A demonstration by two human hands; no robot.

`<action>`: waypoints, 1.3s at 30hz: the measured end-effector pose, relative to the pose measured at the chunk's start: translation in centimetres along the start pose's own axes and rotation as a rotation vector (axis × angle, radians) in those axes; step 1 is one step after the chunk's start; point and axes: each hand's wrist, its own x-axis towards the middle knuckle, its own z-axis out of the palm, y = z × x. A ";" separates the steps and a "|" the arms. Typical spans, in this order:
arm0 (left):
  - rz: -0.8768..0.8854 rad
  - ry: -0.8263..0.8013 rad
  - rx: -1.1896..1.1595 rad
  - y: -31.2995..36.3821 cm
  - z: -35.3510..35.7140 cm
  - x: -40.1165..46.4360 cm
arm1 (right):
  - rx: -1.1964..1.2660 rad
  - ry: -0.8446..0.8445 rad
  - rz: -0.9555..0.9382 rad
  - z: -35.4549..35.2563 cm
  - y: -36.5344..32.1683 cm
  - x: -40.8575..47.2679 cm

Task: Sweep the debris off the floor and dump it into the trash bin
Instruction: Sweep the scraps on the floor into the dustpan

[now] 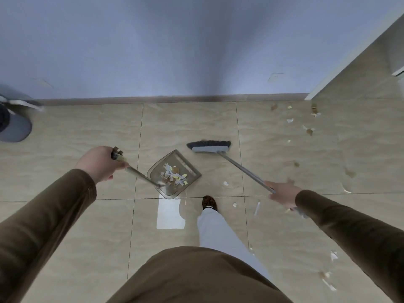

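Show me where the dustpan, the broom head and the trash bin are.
dustpan (pixel 175 174): head view, on the tray holding scraps.
broom head (pixel 209 146): head view, on the grey block above the bristles.
trash bin (pixel 15 127): head view, on its grey side.

Open floor (pixel 185 123) betw. dustpan (pixel 175 171) and baseboard (pixel 170 99). Trash bin (pixel 15 127) blocks floor's far-left edge; scraps (pixel 309 131) litter far-right corner.

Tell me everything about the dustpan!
The dustpan looks like clear, smoky grey plastic with a long metal handle. The left hand grips the handle's top end. Its scoop holds a pile of white, yellow and brown scraps. It is near the floor, left of the broom head.
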 end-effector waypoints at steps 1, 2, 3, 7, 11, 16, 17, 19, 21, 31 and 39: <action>0.014 0.006 0.008 -0.5 0.3 -0.7 | 0.006 -0.002 0.004 1.4 0.3 -1.0; 0.032 0.010 0.017 -1.1 0.7 -1.7 | 0.010 0.000 0.007 3.1 0.5 -2.4; 0.049 0.015 0.025 -1.7 1.0 -2.5 | 0.014 0.004 0.009 4.6 0.8 -3.4; 0.088 0.044 0.051 -4.1 2.6 -6.0 | 0.053 0.003 0.034 10.4 2.1 -7.7; 0.134 0.044 0.090 -6.1 4.3 -9.0 | 0.077 -0.008 0.056 13.9 3.7 -11.7; 0.154 0.028 0.159 -7.4 5.9 -11.1 | 0.193 -0.030 0.047 14.7 5.8 -15.7; 0.158 0.025 0.161 -7.6 6.2 -11.5 | 0.238 -0.028 0.038 14.8 6.6 -16.4; 0.167 0.023 0.169 -8.0 6.8 -12.3 | 0.317 -0.019 0.020 15.3 8.1 -18.0; 0.171 0.021 0.175 -8.2 7.4 -12.9 | 0.388 -0.004 0.013 16.0 8.9 -19.2; 0.157 -0.038 0.121 -6.4 11.9 -15.6 | 0.571 0.111 0.007 20.5 4.8 -15.7; 0.098 -0.068 0.098 -4.3 15.7 -17.4 | 0.395 -0.014 0.008 23.6 3.0 -14.2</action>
